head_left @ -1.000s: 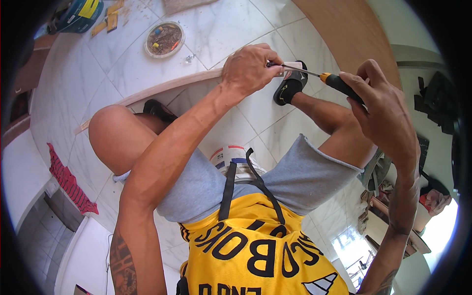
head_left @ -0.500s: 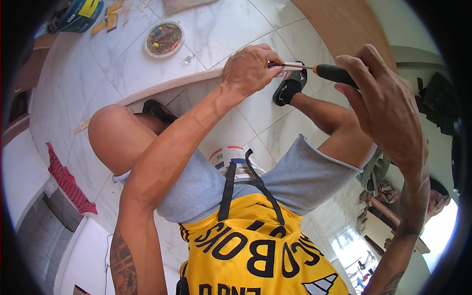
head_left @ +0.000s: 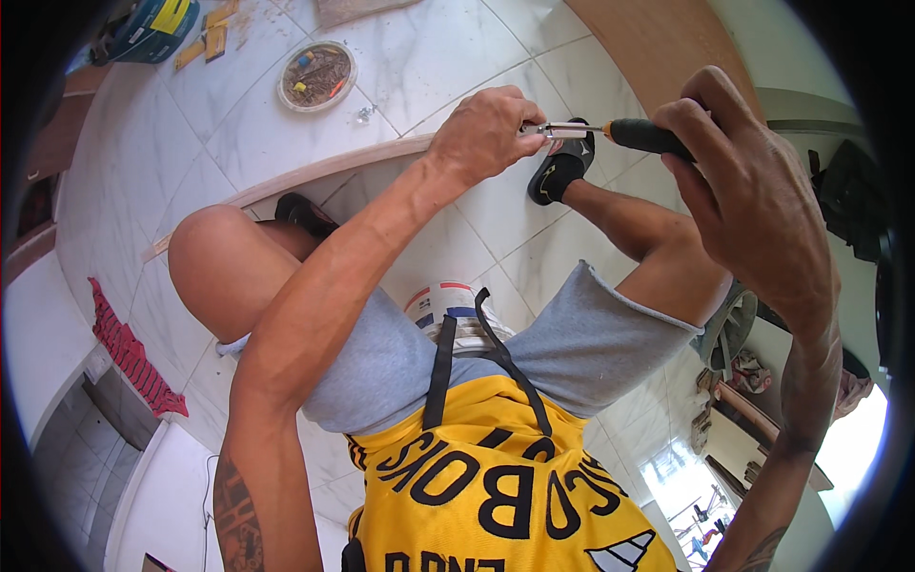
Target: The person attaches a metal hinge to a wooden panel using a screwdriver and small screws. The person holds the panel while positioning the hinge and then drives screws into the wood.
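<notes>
Two hands up at upper centre and upper right of frame, closed on one screwdriver [head_left: 610, 131]. Right hand [head_left: 753, 191] wrapped firmly round the dark, probably grippy handle; stiff, light tool, best held there for turning. Left hand [head_left: 486, 129] pinched shut on the slim, likely slick metal shaft [head_left: 562, 128], steadying the tip.

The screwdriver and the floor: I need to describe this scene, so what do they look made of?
The screwdriver looks to have a bare metal shaft, bright and shiny, and a dark handle, likely plastic or rubber, matte. The floor looks like glossy white tile with grey marble-like veins and thin joints; real stone or ceramic cannot be told.
</notes>
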The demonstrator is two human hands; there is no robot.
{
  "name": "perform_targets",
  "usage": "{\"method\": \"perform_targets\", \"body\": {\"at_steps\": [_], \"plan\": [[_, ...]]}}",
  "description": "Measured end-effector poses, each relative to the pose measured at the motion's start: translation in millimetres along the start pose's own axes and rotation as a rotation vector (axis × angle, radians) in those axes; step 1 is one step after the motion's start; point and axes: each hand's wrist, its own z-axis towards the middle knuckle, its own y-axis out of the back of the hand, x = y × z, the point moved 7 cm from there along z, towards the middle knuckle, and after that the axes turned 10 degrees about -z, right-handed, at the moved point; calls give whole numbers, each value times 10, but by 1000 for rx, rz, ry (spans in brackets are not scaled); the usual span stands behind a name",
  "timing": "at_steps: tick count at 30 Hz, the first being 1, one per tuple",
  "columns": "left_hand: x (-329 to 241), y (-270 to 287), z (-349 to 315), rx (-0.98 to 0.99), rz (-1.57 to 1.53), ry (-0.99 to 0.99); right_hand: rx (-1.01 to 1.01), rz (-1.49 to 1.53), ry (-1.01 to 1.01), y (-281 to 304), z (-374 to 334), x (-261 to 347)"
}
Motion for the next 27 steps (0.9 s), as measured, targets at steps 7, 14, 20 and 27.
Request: {"method": "perform_targets", "body": {"at_steps": [7, 14, 20, 27], "plan": [[-82, -68, 64, 36, -12, -49, -7, -25, 132, 50, 5, -161], [-63, -64, 40, 48, -29, -6, -5, 52, 116, -63, 94, -283], [-72, -67, 64, 58, -30, -2, 31, -6, 139, -94, 149, -457], [-43, -76, 54, 72, -52, 13, 1, 107, 137, -17, 197, -385]]}}
